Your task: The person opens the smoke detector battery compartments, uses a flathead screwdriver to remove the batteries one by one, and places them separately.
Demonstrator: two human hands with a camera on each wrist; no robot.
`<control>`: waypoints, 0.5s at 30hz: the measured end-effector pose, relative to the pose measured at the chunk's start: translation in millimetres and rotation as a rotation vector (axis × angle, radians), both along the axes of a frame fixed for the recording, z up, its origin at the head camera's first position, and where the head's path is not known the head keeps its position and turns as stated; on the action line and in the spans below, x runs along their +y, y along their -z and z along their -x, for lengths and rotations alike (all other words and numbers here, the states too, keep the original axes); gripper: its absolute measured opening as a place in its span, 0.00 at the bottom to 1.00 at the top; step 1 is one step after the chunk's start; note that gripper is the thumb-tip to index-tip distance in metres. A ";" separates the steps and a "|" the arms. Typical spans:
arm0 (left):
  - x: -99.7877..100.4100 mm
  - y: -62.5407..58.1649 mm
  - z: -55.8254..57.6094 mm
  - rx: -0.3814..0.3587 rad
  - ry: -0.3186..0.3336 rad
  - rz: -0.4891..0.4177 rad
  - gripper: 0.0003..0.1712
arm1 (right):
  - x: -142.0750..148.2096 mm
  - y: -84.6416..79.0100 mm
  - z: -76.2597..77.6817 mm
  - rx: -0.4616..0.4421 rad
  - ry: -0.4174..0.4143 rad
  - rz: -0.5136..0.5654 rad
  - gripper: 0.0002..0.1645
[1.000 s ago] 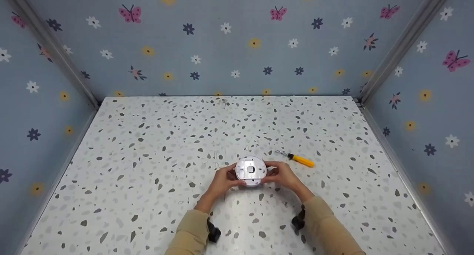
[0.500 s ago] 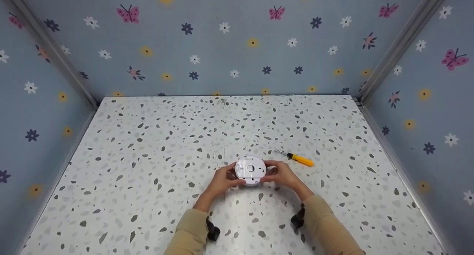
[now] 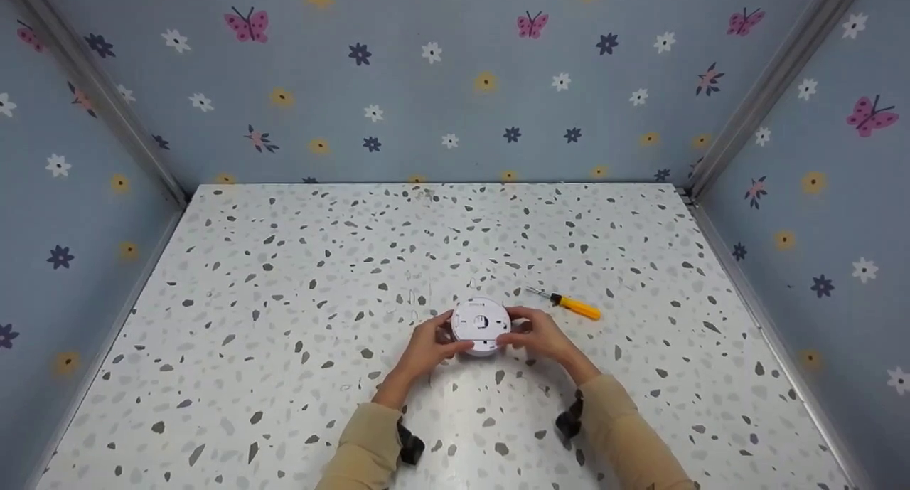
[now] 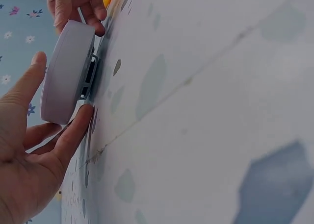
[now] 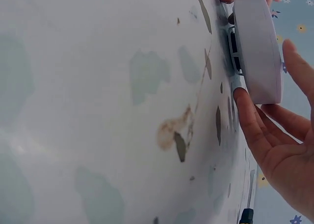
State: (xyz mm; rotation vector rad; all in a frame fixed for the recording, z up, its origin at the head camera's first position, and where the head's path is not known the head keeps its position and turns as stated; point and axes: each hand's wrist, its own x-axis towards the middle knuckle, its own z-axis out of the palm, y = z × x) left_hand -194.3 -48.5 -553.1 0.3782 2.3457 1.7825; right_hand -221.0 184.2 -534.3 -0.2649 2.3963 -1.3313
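A round white smoke detector (image 3: pixel 481 324) is held low over the table, its slotted back plate with a central hole facing up. My left hand (image 3: pixel 428 344) holds it by the left side, thumb at the near edge and fingers around the rim. Opposite, my right hand (image 3: pixel 538 336) grips the right side the same way. From the left wrist view, the smooth side wall of the detector (image 4: pixel 66 72) shows above a dark vented underside, with fingertips of my left hand (image 4: pixel 39 145) right at its lower edge. My right hand (image 5: pixel 279 131) appears likewise in the right wrist view.
A screwdriver (image 3: pixel 577 306) with a yellow handle and metal shaft lies just beyond my right hand. The speckled white table (image 3: pixel 284 298) is bounded by blue patterned panels (image 3: pixel 426 84) at the back and both sides.
The detector has tilted slightly, and the glare on its back plate has faded. Both thumbs have shifted a little inward over the near edge. The screwdriver stays put.
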 end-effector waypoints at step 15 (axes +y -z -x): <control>13.8 2.9 -6.2 -0.059 -0.223 0.034 0.37 | -7.0 5.5 8.1 -0.042 0.102 0.088 0.36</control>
